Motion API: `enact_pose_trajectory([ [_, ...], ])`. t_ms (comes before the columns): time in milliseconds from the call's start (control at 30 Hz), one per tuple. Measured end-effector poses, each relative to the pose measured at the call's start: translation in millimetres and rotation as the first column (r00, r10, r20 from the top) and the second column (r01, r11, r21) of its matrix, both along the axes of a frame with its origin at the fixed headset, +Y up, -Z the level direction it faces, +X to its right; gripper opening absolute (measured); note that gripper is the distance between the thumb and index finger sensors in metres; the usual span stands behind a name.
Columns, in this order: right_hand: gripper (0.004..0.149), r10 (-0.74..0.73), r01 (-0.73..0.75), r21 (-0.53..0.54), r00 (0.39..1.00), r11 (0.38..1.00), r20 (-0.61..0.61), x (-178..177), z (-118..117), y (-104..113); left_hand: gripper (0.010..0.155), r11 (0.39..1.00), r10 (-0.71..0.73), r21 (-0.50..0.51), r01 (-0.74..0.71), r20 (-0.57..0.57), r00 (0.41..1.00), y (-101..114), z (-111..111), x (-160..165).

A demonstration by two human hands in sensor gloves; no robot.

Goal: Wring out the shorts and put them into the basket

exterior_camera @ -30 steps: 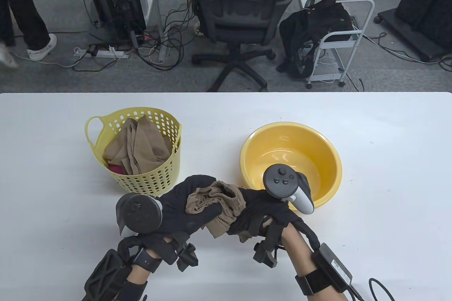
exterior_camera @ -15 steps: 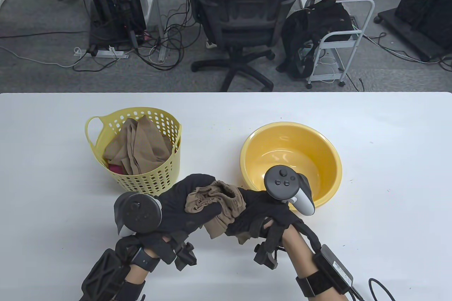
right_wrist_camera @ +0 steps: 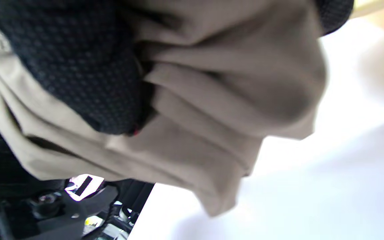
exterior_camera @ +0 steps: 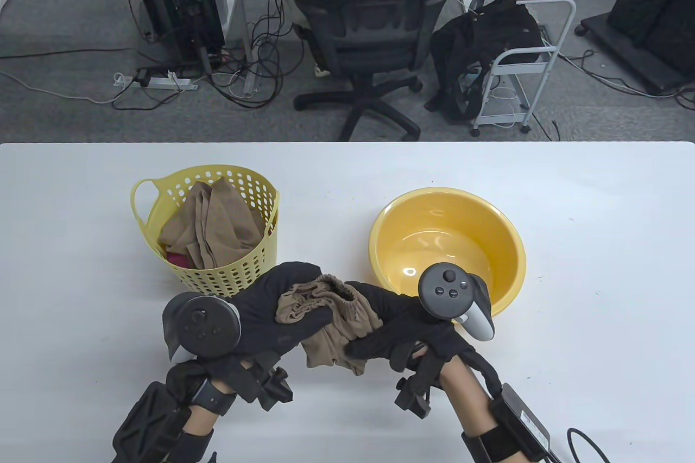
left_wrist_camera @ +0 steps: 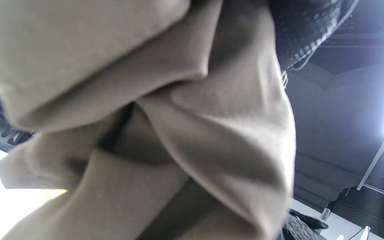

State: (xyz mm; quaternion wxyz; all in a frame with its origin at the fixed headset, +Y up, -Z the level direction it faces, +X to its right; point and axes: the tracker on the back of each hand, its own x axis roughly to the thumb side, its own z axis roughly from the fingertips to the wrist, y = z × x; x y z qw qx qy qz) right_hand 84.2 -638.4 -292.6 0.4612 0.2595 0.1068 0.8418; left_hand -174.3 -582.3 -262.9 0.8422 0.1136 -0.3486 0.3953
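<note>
— Shorts (exterior_camera: 331, 327): location?
— Bunched above table (exterior_camera: 597, 267), just in front of basket (exterior_camera: 217, 273), beside basin (exterior_camera: 505, 267).
— Hands?
— Left hand (exterior_camera: 271, 316) and right hand (exterior_camera: 402, 327) both clenched round shorts.

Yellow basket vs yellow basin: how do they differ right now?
The basket has perforated walls and a loop handle; the basin is smooth, solid and glossy, with no handle showing. The basket holds tan cloth, with something pink beneath it; the basin holds no cloth. The basket sits left of the hands, the basin right. Both are yellow, upright and on the white table.
</note>
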Motion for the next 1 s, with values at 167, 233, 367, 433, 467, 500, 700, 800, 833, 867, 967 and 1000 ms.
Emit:
enact_pose_trajectory([
  [167,0.092,0.068,-0.073,0.100,0.996,0.992,0.055,5,5,4,0.065,1.000,-0.004,0.009,0.004,-0.024,1.000,8,1,-7],
  [233,0.094,0.106,-0.115,0.148,0.992,0.982,0.073,6,8,5,0.065,1.000,-0.008,0.018,0.009,-0.041,0.999,13,1,-11],
  [367,0.098,0.163,-0.184,0.211,0.980,0.960,0.112,6,14,4,0.065,0.999,-0.022,0.032,0.024,-0.066,0.998,23,1,-16],
  [433,0.100,0.187,-0.216,0.241,0.973,0.946,0.138,7,17,1,0.065,0.999,-0.027,0.041,0.030,-0.079,0.996,27,0,-20],
  [467,0.100,0.208,-0.239,0.251,0.967,0.938,0.146,8,17,0,0.065,0.998,-0.029,0.044,0.033,-0.087,0.996,29,0,-22],
  [500,0.101,0.238,-0.276,0.263,0.957,0.925,0.168,9,19,-3,0.064,0.999,-0.023,0.047,0.028,-0.096,0.995,32,-1,-24],
  [700,0.101,0.338,-0.397,0.292,0.912,0.870,0.234,15,24,-20,0.064,0.998,-0.005,0.063,0.014,-0.142,0.990,47,-5,-39],
  [800,0.102,0.364,-0.433,0.307,0.895,0.847,0.259,17,27,-28,0.064,0.998,0.002,0.069,0.010,-0.166,0.986,54,-7,-46],
  [833,0.102,0.363,-0.435,0.316,0.894,0.843,0.262,18,28,-30,0.064,0.997,0.001,0.070,0.012,-0.173,0.985,55,-8,-48],
  [867,0.102,0.364,-0.437,0.322,0.894,0.840,0.262,17,28,-32,0.064,0.997,0.003,0.073,0.011,-0.183,0.983,56,-9,-50],
  [967,0.102,0.371,-0.445,0.322,0.890,0.836,0.265,17,30,-33,0.064,0.997,0.003,0.073,0.012,-0.202,0.979,62,-13,-57],
  [1000,0.102,0.369,-0.447,0.330,0.888,0.831,0.274,18,31,-33,0.064,0.997,0.000,0.074,0.016,-0.213,0.977,65,-14,-61],
])
